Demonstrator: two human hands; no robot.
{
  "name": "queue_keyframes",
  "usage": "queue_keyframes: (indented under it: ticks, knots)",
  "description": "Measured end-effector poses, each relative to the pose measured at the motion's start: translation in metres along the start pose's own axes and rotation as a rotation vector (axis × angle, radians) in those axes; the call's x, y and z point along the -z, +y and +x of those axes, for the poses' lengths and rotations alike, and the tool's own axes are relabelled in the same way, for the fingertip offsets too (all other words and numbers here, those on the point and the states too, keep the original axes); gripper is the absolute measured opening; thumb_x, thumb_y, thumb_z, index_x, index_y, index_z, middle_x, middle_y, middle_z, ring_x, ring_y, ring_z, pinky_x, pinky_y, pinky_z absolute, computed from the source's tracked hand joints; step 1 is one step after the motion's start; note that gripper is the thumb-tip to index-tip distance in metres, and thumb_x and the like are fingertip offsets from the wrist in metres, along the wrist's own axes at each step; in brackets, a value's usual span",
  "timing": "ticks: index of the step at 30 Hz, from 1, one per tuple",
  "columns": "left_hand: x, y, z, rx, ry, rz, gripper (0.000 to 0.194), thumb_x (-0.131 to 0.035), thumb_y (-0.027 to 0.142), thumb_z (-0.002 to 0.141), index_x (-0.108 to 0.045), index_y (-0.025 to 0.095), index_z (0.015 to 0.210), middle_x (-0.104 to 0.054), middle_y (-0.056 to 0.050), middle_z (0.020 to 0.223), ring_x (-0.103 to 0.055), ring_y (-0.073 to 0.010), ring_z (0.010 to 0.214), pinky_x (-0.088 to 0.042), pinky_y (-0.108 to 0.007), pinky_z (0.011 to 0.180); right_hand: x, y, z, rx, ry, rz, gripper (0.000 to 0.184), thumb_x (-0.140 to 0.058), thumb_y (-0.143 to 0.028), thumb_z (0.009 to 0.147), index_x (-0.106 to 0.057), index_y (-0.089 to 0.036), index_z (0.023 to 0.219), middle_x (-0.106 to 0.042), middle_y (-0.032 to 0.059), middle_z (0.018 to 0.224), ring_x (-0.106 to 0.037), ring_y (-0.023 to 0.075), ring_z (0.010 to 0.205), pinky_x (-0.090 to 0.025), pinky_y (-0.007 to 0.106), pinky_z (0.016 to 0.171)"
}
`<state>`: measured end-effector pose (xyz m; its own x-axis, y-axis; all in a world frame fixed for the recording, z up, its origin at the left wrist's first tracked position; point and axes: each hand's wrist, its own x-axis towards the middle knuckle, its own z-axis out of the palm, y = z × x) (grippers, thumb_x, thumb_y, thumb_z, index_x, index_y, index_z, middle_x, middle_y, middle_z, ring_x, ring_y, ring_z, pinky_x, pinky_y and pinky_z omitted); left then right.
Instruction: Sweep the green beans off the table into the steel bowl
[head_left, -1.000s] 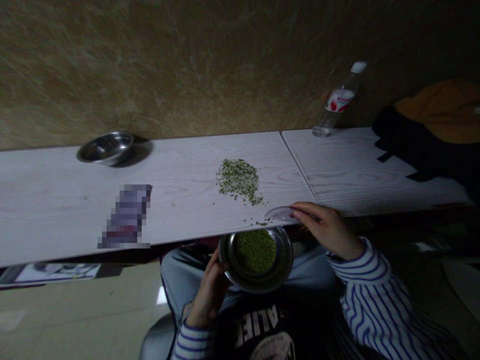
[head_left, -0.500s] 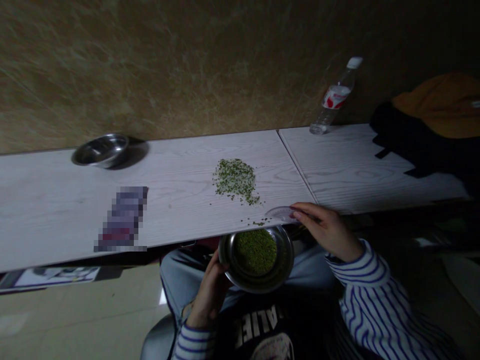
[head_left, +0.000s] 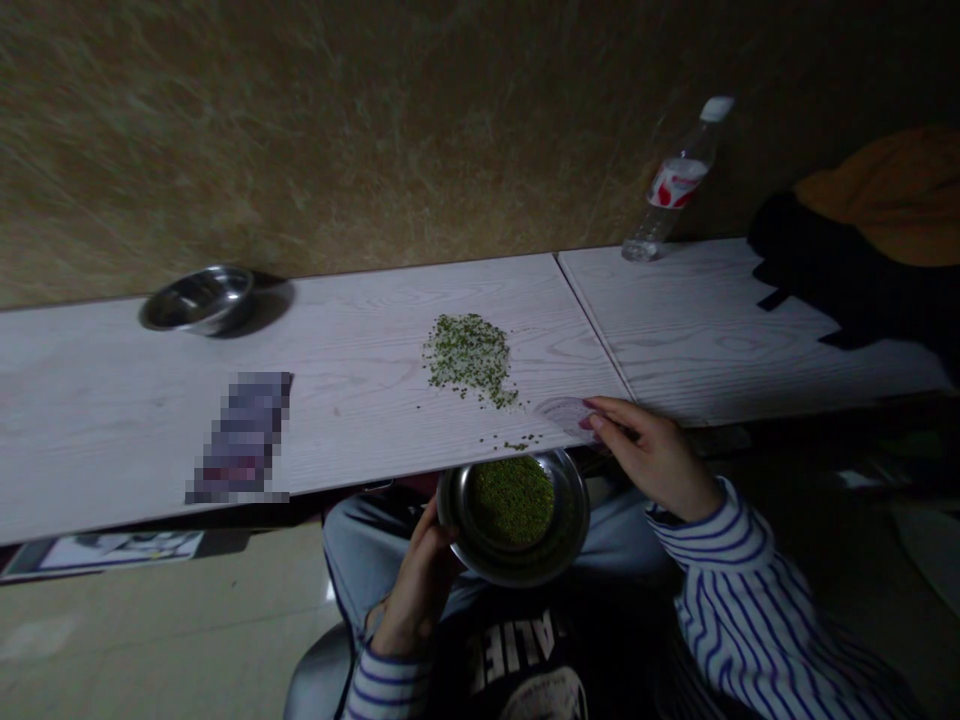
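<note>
You seem to be partway through sweeping beans off the tabletop: your left hand grips the steel bowl, green beans inside, below the table edge, and your right hand pinches a clear plastic scraper beside the stragglers. The scattered pile lies farther in; the next stroke calls for a low, gentle pull towards you, bowl held close under the edge.
</note>
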<state>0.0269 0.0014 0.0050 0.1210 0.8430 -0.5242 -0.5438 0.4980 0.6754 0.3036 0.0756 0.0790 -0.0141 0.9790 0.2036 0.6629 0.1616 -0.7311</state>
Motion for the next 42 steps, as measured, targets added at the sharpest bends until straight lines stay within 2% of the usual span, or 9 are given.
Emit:
queue_keyframes:
  ticks: [7,14,21,29,35,42]
  knots:
    - [0.0,0.0,-0.001,-0.006,-0.012,-0.021,0.054,-0.067,0.027,0.073,-0.063,0.028,0.127,-0.069,-0.007,0.12,-0.06,-0.0312,0.105,-0.052,-0.037,0.075,-0.007,0.002,0.002,-0.036,-0.004,0.032,0.032,-0.052,-0.03,0.092,-0.068,-0.016,0.116,-0.077,0.01,0.097,-0.074,0.0228,0.087,-0.06,0.038,0.082]
    - [-0.001,0.002,0.0,-0.004,-0.006,-0.026,0.059,-0.063,0.024,0.072,-0.061,0.028,0.131,-0.069,-0.006,0.118,-0.06,-0.0311,0.104,-0.051,-0.039,0.077,-0.013,-0.004,-0.001,-0.078,-0.04,0.069,0.031,-0.056,-0.028,0.088,-0.07,-0.018,0.114,-0.077,0.0099,0.099,-0.074,0.0242,0.088,-0.062,0.037,0.079]
    - [0.001,0.004,0.0,0.006,0.017,-0.034,0.063,-0.066,0.026,0.072,-0.058,0.026,0.135,-0.068,-0.01,0.119,-0.06,-0.0319,0.103,-0.05,-0.043,0.082,-0.021,-0.017,-0.004,-0.076,-0.084,0.136,0.027,-0.057,-0.027,0.087,-0.071,-0.02,0.108,-0.078,0.0075,0.094,-0.075,0.0223,0.082,-0.063,0.035,0.076]
    - [-0.001,0.005,-0.001,0.001,-0.016,-0.049,0.062,-0.064,0.023,0.072,-0.059,0.025,0.134,-0.07,-0.009,0.117,-0.061,-0.0327,0.105,-0.051,-0.043,0.083,-0.023,-0.02,-0.011,-0.083,-0.133,0.162,0.025,-0.056,-0.027,0.088,-0.07,-0.019,0.107,-0.079,0.0078,0.09,-0.075,0.0224,0.083,-0.062,0.036,0.078]
    - [-0.002,0.006,-0.001,-0.008,0.002,-0.041,0.059,-0.064,0.023,0.071,-0.061,0.024,0.13,-0.07,-0.009,0.118,-0.06,-0.0337,0.109,-0.051,-0.044,0.085,-0.02,-0.024,-0.014,-0.07,-0.163,0.145,0.024,-0.056,-0.027,0.087,-0.071,-0.019,0.105,-0.079,0.0071,0.086,-0.075,0.0224,0.078,-0.062,0.036,0.075]
    - [0.0,0.005,-0.001,-0.007,0.0,-0.051,0.06,-0.065,0.022,0.07,-0.062,0.025,0.129,-0.07,-0.009,0.116,-0.061,-0.0318,0.104,-0.052,-0.043,0.084,-0.021,-0.023,0.007,-0.079,-0.081,0.206,0.024,-0.058,-0.027,0.085,-0.071,-0.018,0.102,-0.078,0.0073,0.085,-0.075,0.0217,0.077,-0.062,0.034,0.074]
